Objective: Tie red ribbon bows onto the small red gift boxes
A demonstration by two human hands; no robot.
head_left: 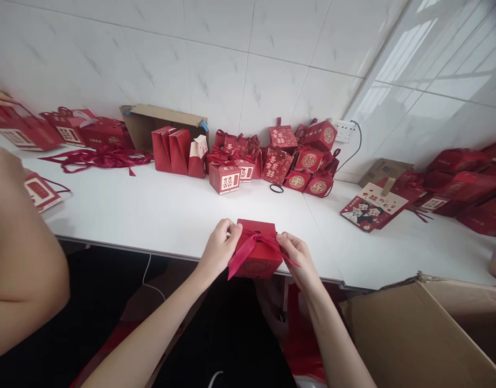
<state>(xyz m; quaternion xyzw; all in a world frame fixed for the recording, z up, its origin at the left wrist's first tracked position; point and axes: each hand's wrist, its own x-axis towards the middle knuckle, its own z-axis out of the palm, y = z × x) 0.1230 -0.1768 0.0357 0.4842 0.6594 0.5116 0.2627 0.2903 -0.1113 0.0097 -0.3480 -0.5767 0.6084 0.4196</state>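
Observation:
A red gift box [266, 264] is at the front edge of the table, with a dark pink ribbon [244, 254] tied in a knot across its top. One ribbon tail hangs over the front and another sticks out to the right. At the box's left side, my left hand [221, 245] is closed, thumb and fingers pinching the ribbon by the top edge. My right hand [295, 254] is closed in the same way on the ribbon at the right side. The exact fold between the fingertips is hidden on both sides.
Small red gift boxes [308, 161] are piled against the tiled wall. Loose ribbons [98, 158] lie at the left near a cardboard box [137, 126]. A co-worker's arm [25, 258] is at the left. An open carton [393, 328] stands at the lower right.

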